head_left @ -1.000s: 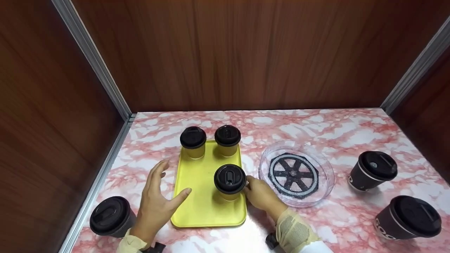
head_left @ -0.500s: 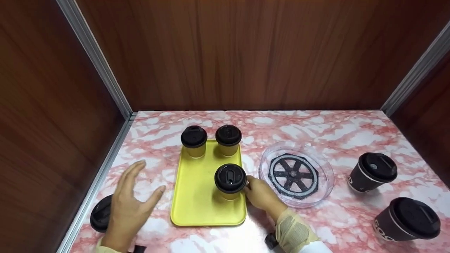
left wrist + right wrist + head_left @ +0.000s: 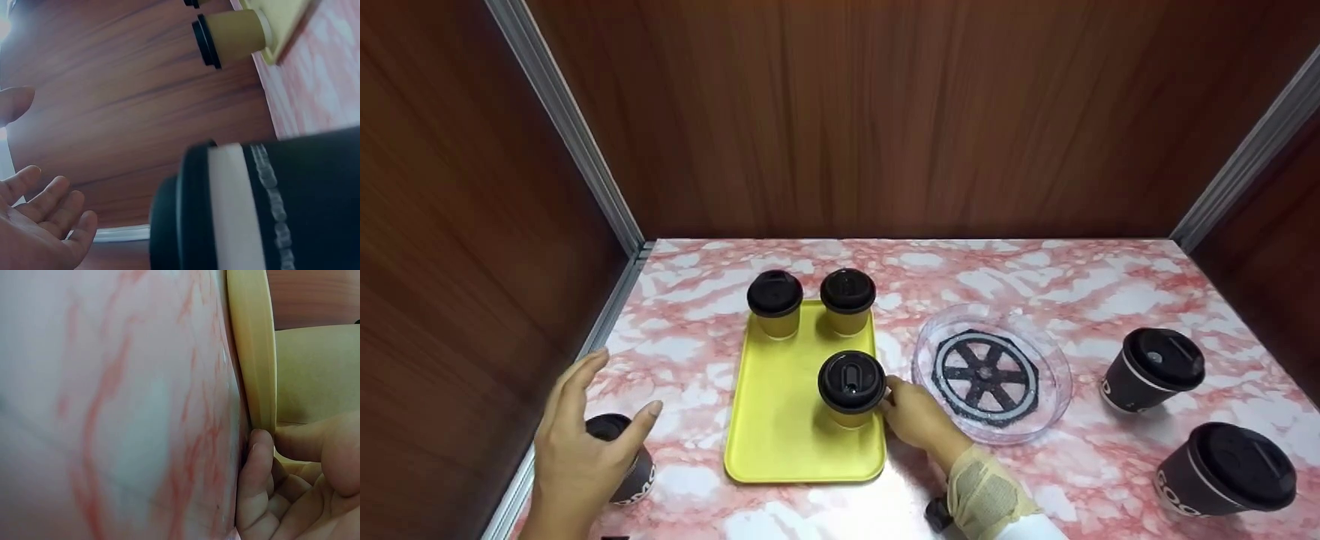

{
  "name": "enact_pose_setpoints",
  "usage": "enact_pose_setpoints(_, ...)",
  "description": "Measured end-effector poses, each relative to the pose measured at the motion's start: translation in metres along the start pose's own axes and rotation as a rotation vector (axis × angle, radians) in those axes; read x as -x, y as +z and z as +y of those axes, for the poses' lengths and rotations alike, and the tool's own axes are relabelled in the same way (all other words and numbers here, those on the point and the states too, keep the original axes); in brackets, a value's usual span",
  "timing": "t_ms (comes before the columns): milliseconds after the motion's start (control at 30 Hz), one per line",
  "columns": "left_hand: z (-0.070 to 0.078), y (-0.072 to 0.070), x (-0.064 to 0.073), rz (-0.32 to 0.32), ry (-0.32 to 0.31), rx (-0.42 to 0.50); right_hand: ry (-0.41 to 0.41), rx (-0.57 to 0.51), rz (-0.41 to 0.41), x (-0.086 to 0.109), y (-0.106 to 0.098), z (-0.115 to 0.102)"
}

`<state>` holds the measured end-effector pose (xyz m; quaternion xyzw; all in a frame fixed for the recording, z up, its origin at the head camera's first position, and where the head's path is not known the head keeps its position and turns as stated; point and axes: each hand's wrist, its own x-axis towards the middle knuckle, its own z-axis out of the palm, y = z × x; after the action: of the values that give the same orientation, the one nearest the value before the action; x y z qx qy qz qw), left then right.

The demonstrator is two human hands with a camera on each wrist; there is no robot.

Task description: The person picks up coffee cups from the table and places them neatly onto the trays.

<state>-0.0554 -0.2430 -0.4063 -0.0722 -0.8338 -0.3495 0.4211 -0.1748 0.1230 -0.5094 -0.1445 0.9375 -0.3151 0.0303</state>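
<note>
My right hand (image 3: 916, 416) pinches the right edge of a yellow tray (image 3: 776, 442); in the right wrist view its thumb and fingers meet on the tray rim (image 3: 254, 354). Close to that hand, a yellow paper cup with a black lid (image 3: 851, 386) stands upright on the tray. Two similar lidded cups, a left one (image 3: 776, 304) and a right one (image 3: 848, 300), stand at the far end. Over at the left, my left hand (image 3: 577, 450) is spread with nothing in it, partly hiding a black lidded coffee cup (image 3: 640, 480). The left wrist view has this black cup (image 3: 315, 202) large, apart from the fingers.
Right of the tray lies a round clear plastic dish (image 3: 1054, 375) with a dark wheel-like pattern. Two black lidded cups, a farther one (image 3: 1147, 375) and a nearer one (image 3: 1215, 472), stand on the right of the marbled table (image 3: 1035, 262). Brown panels (image 3: 885, 112) enclose the sides and back.
My left hand has moved left from beside the tray to the black cup at the left, staying spread. My right hand and the tray have stayed in place.
</note>
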Motion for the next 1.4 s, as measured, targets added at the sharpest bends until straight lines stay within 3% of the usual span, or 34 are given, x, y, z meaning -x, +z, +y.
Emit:
enact_pose_setpoints(333, -0.011, -0.015, 0.008, -0.053, -0.084, -0.059, -0.004, 0.009, 0.008, 0.001, 0.001, 0.001)
enact_pose_setpoints(567, -0.028, -0.024, 0.011, -0.117, -0.12, -0.105, 0.019, -0.001, 0.002, 0.001, 0.0, 0.001)
enact_pose_setpoints(800, -0.05, -0.024, 0.018, -0.244, -0.189, -0.205, 0.007, 0.003, 0.008, 0.001, 0.0, 0.0)
enact_pose_setpoints(967, -0.059, -0.025, 0.021, -0.292, -0.231, -0.242, -0.028, 0.003, 0.016, 0.002, 0.002, 0.001)
enact_pose_setpoints(1100, -0.061, -0.027, 0.021, -0.345, -0.261, -0.242, -0.026, 0.0, 0.019, 0.002, 0.003, 0.003)
enact_pose_setpoints(1300, -0.056, -0.031, 0.016, -0.515, -0.346, -0.277, -0.026, -0.007, 0.022, 0.002, 0.002, 0.002)
enact_pose_setpoints(1400, -0.054, -0.031, 0.014, -0.555, -0.36, -0.287, -0.015, -0.003, 0.017, 0.001, 0.0, 0.001)
